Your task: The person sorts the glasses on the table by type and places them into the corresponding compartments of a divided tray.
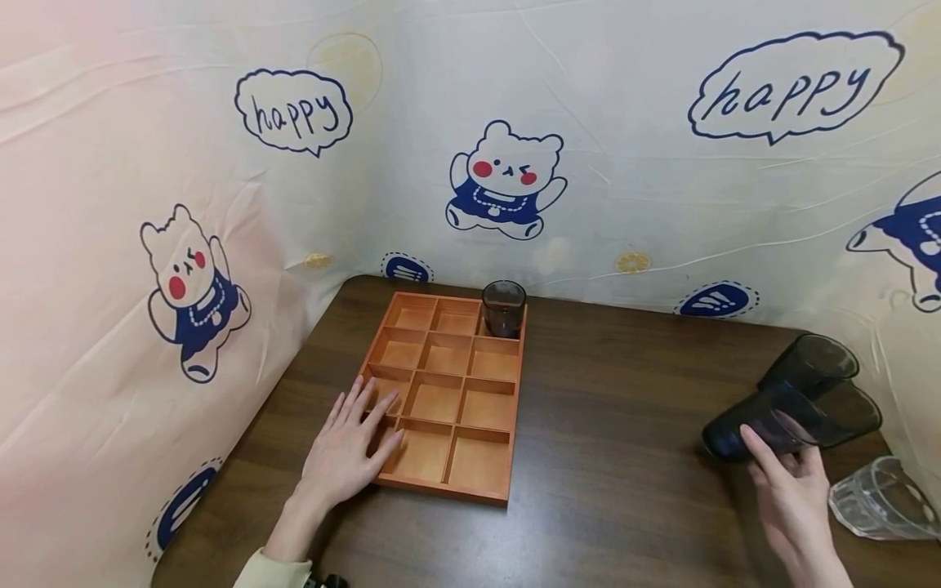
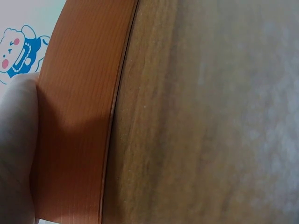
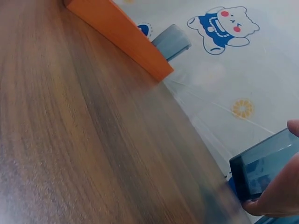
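Observation:
My right hand (image 1: 797, 502) grips a dark tinted drinking glass (image 1: 746, 425), which lies tilted with its mouth toward the right. In the right wrist view the same glass (image 3: 268, 163) shows between thumb and fingers. Just behind it is a second dark glass (image 1: 812, 363), partly overlapped by the held one. My left hand (image 1: 341, 461) rests with spread fingers on the near left side of an orange-brown wooden tray (image 1: 441, 492) divided into square compartments. A third dark glass (image 1: 504, 310) stands upright in the tray's far right compartment.
At the right edge a clear faceted glass (image 1: 878, 502) is close beside my right hand. The dark wood table (image 1: 610, 457) is bordered at the back and left by a pale cloth (image 1: 625, 188) printed with bears.

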Motion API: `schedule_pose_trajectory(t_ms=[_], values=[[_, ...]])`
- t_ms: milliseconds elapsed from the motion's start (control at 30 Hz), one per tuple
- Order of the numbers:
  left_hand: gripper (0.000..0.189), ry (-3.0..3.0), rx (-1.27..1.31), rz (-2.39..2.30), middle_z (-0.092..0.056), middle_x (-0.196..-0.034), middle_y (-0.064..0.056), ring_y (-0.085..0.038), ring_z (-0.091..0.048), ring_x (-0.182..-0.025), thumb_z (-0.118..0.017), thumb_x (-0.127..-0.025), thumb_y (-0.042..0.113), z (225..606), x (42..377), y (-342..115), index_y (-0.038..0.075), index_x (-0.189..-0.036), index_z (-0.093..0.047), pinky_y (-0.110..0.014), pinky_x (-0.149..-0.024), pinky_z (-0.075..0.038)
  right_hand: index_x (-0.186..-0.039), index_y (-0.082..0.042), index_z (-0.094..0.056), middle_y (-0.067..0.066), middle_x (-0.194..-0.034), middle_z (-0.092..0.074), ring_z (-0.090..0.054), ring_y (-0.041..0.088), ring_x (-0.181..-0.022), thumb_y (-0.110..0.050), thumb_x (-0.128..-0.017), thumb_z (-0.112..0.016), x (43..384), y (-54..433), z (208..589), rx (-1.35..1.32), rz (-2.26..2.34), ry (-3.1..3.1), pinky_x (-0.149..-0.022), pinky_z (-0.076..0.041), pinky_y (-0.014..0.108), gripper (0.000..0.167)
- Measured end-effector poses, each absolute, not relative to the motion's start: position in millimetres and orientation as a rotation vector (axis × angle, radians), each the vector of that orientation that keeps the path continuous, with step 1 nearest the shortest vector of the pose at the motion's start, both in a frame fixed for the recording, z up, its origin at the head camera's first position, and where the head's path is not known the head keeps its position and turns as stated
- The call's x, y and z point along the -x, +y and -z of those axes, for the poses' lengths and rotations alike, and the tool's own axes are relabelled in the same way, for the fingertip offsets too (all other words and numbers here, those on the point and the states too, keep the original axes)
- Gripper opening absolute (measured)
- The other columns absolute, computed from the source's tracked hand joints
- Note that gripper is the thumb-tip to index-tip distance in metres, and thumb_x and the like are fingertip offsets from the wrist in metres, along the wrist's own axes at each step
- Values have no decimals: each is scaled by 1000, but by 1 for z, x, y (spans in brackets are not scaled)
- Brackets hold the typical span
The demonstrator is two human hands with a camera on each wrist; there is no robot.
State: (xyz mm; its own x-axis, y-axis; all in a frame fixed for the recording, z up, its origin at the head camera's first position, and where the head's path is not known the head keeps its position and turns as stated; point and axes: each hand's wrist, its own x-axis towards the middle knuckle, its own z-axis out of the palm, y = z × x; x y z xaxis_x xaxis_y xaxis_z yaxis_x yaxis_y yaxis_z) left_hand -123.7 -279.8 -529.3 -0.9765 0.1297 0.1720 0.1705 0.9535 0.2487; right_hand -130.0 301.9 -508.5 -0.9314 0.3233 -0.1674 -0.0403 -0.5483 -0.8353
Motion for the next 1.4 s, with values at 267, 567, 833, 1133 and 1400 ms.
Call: schedule_pose_trajectory(t_ms=[267,567,833,1133,1400], values=[[67,-2952,233,389,-39,-177,-18,-39,-23,-172,-66,-105,54,530,124,-280,26,-165,-53,-62,-138,-21,-134,-28,-63,-13,-111,-76,-69,-1,-101,10,-102,-66,139,289,507,403,-2567,-1437,-80,-47,21,49],[67,-2949,230,385,-40,-177,-18,-38,-23,-172,-66,-105,54,531,124,-281,26,-165,-53,-62,-138,-22,-134,-29,-62,-15,-112,-76,-69,-1,-104,6,-103,-66,148,276,502,369,-2604,-1483,-82,-49,20,47],[67,-2950,231,383,-40,-177,-18,-39,-23,-172,-66,-105,54,530,124,-280,26,-165,-53,-63,-137,-23,-142,-36,-53,-20,-120,-72,-65,-5,-117,-3,-106,-67,158,268,495,424,-2655,-1571,-92,-51,18,51],[67,-2936,246,387,-42,-176,-19,-40,-24,-171,-64,-106,56,532,124,-281,26,-165,-53,-64,-137,-23,-138,-32,-58,-17,-119,-73,-67,-2,-113,0,-105,-66,169,248,494,346,-2688,-1540,-96,-52,20,46],[68,-2926,244,391,-42,-176,-19,-39,-24,-171,-66,-105,54,532,124,-281,26,-165,-53,-64,-137,-22,-145,-32,-52,-19,-124,-72,-67,-3,-117,-3,-106,-67,177,234,489,343,-2685,-1601,-96,-55,17,51]])
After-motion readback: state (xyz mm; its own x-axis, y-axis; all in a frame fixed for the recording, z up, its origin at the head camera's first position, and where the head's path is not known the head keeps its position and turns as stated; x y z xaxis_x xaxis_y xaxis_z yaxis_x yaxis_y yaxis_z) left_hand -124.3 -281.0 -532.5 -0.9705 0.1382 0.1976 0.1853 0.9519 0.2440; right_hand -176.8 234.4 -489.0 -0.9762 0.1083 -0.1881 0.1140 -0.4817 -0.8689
